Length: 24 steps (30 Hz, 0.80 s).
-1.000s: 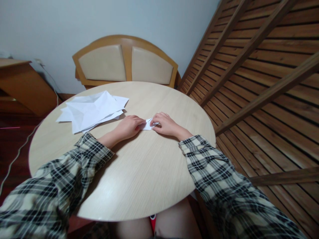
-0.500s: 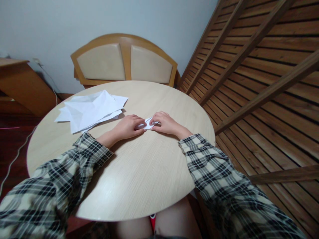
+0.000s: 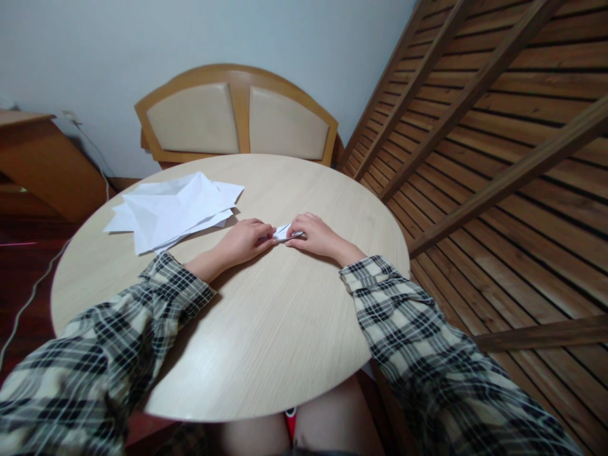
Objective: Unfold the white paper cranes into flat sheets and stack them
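Observation:
A small piece of folded white paper (image 3: 282, 232) lies between my hands near the middle of the round table (image 3: 266, 329). My left hand (image 3: 244, 240) pinches its left end, thumb and fingers pressed together. At the other end, the fingers of my right hand (image 3: 313, 234) close on the paper. Its near edge looks lifted and bent along the front. Much of the paper is covered by my fingers, so its full folded shape cannot be made out.
Several creased white sheets (image 3: 175, 209) lie in a loose pile on the table's left. Behind the table stands a wooden headboard (image 3: 243, 114) with cream panels. A slatted wooden wall (image 3: 498, 158) rises on the right. A brown desk (image 3: 42, 164) and a white cable (image 3: 28, 304) are at left.
The paper's near edge, flatter before, is now raised and folded over a little. My left thumb and fingers have shifted slightly up and inward; the right hand has hardly moved.

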### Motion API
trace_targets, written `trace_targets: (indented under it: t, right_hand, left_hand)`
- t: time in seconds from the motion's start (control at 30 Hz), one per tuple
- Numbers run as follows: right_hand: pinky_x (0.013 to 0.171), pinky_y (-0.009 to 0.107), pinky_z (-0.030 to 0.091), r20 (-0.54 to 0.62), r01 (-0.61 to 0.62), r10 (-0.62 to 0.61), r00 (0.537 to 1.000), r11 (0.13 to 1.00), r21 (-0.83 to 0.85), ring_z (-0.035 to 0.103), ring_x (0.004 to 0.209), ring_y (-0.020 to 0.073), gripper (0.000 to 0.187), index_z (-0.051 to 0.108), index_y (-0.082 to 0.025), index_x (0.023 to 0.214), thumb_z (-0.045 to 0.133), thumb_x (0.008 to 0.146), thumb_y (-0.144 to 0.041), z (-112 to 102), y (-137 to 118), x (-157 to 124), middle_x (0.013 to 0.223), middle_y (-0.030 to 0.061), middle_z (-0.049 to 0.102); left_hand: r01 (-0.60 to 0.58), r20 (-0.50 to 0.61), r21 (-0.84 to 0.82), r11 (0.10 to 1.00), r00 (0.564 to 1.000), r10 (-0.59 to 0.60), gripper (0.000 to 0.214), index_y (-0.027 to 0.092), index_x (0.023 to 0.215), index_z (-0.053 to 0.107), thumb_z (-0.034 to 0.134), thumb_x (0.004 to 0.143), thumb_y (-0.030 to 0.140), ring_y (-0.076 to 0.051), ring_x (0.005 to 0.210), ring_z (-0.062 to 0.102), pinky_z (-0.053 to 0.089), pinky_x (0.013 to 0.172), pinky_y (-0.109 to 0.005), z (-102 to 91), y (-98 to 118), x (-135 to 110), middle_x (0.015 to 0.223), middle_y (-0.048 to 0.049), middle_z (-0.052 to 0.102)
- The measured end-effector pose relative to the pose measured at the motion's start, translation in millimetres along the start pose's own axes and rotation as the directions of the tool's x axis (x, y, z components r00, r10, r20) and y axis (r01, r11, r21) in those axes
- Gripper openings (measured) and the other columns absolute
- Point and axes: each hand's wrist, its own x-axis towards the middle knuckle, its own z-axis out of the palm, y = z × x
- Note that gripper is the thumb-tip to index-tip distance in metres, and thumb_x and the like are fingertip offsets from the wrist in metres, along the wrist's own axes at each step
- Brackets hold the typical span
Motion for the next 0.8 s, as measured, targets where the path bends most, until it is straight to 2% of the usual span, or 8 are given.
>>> trace_targets:
  t: [0.2,0.43,0.8]
  right_hand:
    - [0.089,0.034,0.035,-0.047,-0.058,0.056,0.997,0.997,-0.045,0.052,0.095,0.0205,0.017,0.07,-0.02,0.09,0.059,0.095,-0.032,2.4,3.5,1.8,0.094,0.0052,0.064]
    - [0.085,0.035,0.037,-0.084,-0.132,0.126,0.989,0.988,-0.079,0.053,0.093,0.0215,0.016,0.07,-0.02,0.086,0.062,0.093,-0.032,2.8,3.3,2.9,0.092,0.0064,0.066]
    - [0.084,0.035,0.036,-0.075,-0.174,0.168,0.983,0.981,-0.088,0.052,0.092,0.0215,0.012,0.067,-0.02,0.082,0.064,0.09,-0.028,0.5,-4.2,2.3,0.091,0.0056,0.065]
  left_hand:
    - [0.028,-0.004,-0.002,1.0,1.0,-0.028,0.019,0.016,0.099,0.067,0.054,0.093,0.028,-0.022,0.085,0.064,0.05,0.079,-0.035,2.8,-3.0,0.4,0.09,-0.0112,0.071]
    - [0.068,0.005,0.019,0.998,0.998,-0.068,0.019,0.016,0.106,0.062,0.052,0.089,0.02,-0.023,0.083,0.063,0.049,0.076,-0.035,2.1,-1.1,0.7,0.093,-0.012,0.07]
    - [-0.02,0.03,-0.018,1.0,0.999,0.021,0.022,0.019,0.101,0.069,0.05,0.09,0.018,-0.022,0.09,0.064,0.049,0.084,-0.037,1.3,-3.8,2.7,0.095,-0.0091,0.073]
